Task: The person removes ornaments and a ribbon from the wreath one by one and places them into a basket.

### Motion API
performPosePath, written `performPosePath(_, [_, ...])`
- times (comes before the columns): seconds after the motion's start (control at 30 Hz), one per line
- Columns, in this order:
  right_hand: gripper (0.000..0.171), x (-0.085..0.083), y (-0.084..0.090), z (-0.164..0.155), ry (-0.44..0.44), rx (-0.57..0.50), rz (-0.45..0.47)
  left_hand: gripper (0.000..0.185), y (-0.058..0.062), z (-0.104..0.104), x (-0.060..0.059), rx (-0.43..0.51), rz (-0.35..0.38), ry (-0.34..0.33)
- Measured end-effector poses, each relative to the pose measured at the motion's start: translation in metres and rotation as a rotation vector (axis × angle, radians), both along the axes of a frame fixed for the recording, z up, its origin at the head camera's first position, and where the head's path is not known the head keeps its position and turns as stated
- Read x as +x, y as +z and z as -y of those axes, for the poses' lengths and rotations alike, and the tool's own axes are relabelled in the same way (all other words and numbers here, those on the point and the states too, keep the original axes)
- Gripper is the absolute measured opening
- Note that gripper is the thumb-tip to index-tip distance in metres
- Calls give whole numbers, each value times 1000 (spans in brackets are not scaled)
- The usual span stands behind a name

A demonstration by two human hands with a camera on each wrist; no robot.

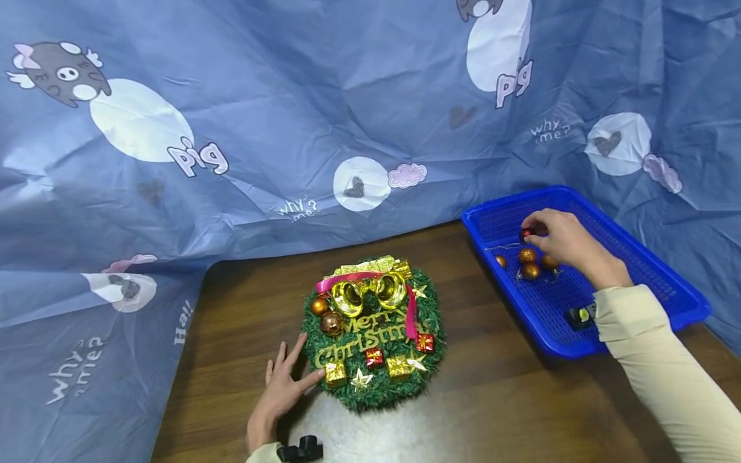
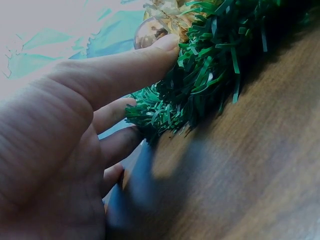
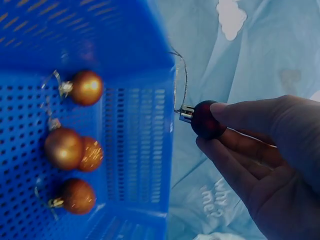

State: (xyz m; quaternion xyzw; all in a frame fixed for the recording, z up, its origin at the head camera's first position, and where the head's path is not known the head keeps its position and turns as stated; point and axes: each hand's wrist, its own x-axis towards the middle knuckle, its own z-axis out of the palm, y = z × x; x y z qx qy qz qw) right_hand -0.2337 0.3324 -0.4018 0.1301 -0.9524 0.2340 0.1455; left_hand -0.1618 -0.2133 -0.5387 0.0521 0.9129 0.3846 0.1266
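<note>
A green tinsel wreath [image 1: 370, 399] lies on the table, carrying gold bells [image 1: 392, 290], gold "Merry Christmas" lettering, small gift boxes, stars and a pink ribbon. At its left edge my left hand [image 1: 282, 386] rests with fingers spread; the thumb touches the tinsel beside a gold gift box [image 1: 335, 373]. Over the blue basket [image 1: 521, 321], my right hand [image 1: 561, 236] pinches a dark red bauble [image 3: 206, 120] between thumb and fingertips. A silver hanging string [image 3: 185, 75] loops from the bauble's cap.
Several orange-gold baubles [image 1: 530, 271] lie in the basket below the right hand. A blue printed cloth [image 1: 260, 161] hangs behind the wooden table [image 1: 231, 308]. Orange and brown baubles [image 1: 332, 323] sit on the wreath's upper left.
</note>
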Motion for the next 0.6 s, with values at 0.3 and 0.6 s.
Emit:
performPosePath(0.3, [14,-2,-15,-14,-36,17,89,86,0,1,1,3,0,7])
performPosePath(0.6, [15,-7,-35,-20,-41,70,157,87,0,0,-1,-7,23,0])
